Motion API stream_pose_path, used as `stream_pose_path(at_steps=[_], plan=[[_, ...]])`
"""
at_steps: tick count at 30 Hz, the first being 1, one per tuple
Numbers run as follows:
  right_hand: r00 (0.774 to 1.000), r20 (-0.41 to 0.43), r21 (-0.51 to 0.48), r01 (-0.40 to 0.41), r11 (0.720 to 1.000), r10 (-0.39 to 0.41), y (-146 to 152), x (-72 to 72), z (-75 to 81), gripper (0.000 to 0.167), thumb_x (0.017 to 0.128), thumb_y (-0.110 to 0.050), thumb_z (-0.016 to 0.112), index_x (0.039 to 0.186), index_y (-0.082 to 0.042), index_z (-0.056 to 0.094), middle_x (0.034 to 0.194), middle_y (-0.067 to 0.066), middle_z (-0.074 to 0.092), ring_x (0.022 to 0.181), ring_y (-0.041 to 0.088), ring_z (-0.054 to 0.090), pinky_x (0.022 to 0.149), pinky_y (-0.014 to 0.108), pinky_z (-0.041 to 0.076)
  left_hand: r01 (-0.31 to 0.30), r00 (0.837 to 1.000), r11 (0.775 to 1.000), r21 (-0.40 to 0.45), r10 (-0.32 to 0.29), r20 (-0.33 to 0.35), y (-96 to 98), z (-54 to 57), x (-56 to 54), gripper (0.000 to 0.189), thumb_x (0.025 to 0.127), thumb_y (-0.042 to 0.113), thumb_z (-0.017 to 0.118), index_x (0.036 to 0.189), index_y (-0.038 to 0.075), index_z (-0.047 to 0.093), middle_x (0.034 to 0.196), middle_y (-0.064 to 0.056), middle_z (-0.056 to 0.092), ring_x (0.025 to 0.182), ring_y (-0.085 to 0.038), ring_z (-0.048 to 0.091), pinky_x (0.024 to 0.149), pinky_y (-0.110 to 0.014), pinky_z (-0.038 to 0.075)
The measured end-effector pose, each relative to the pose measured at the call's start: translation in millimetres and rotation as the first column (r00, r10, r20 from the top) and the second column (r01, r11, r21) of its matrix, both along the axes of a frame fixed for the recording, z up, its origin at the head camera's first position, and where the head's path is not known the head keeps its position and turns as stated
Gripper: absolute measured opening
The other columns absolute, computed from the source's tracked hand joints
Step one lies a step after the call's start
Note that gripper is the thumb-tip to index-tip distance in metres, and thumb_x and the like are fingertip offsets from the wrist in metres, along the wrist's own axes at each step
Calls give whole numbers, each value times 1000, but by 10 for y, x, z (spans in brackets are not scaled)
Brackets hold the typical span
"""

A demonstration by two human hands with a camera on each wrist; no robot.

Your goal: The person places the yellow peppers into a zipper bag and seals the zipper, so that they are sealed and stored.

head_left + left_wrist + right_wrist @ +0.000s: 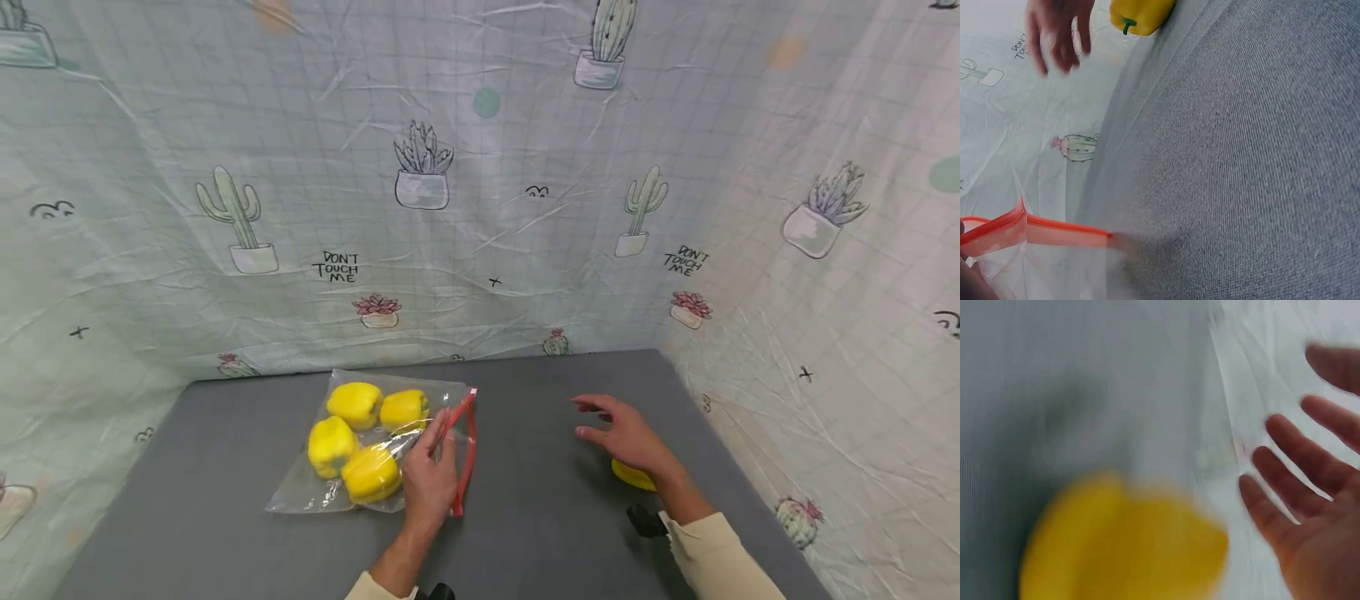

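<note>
A clear zip bag with a red zip edge lies on the grey table, with several yellow bell peppers inside it. My left hand holds the bag near its red edge; in the left wrist view that edge gapes, and only bits of the fingers show. Over on the right, my right hand is in the air with its fingers spread and nothing in them. Another yellow bell pepper sits below that hand, mostly hidden by it in the head view, and looks blurred in the right wrist view.
A grey cloth-covered table carries everything. Cactus-printed sheeting hangs along the back and both sides, meeting the table's far edge. A dark wrist strap piece shows beside the right sleeve.
</note>
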State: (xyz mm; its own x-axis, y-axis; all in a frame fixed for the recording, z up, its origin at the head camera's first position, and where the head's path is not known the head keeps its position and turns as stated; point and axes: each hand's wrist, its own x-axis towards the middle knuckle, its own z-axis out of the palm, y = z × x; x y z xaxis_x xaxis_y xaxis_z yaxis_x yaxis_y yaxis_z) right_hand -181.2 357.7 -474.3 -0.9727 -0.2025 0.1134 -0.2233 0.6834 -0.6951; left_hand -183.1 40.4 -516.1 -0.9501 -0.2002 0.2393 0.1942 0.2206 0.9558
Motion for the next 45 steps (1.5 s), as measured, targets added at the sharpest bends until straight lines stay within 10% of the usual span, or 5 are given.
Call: stream_pose_path(at_steps=[11, 26, 45], plan=[[922, 376, 95, -140, 986, 95, 838, 288, -36, 103, 80, -25, 89, 160, 0, 31, 152, 36, 44, 123, 41, 55, 92, 49, 49, 6, 999, 1000, -23, -5, 50, -13, -22, 22, 42, 100, 9, 67, 141, 11, 66, 137, -1, 72, 130, -28, 67, 108, -51, 51], [978, 199, 50, 46, 998, -55, 658, 93, -359, 72, 79, -25, 90, 135, 3, 53, 129, 19, 67, 113, 30, 66, 90, 44, 56, 35, 998, 999, -7, -35, 50, -14, -5, 1, 42, 99, 8, 66, 142, 9, 65, 138, -3, 71, 130, -27, 67, 108, -48, 51], [976, 122, -84, -169, 982, 178, -214, -248, -420, 70, 78, -19, 91, 137, -2, 58, 131, 17, 67, 118, 35, 65, 89, 35, 59, 15, 998, 1000, 7, -16, 67, -59, 43, -22, 42, 100, 12, 67, 142, 13, 66, 139, 0, 71, 132, -25, 66, 109, -48, 51]])
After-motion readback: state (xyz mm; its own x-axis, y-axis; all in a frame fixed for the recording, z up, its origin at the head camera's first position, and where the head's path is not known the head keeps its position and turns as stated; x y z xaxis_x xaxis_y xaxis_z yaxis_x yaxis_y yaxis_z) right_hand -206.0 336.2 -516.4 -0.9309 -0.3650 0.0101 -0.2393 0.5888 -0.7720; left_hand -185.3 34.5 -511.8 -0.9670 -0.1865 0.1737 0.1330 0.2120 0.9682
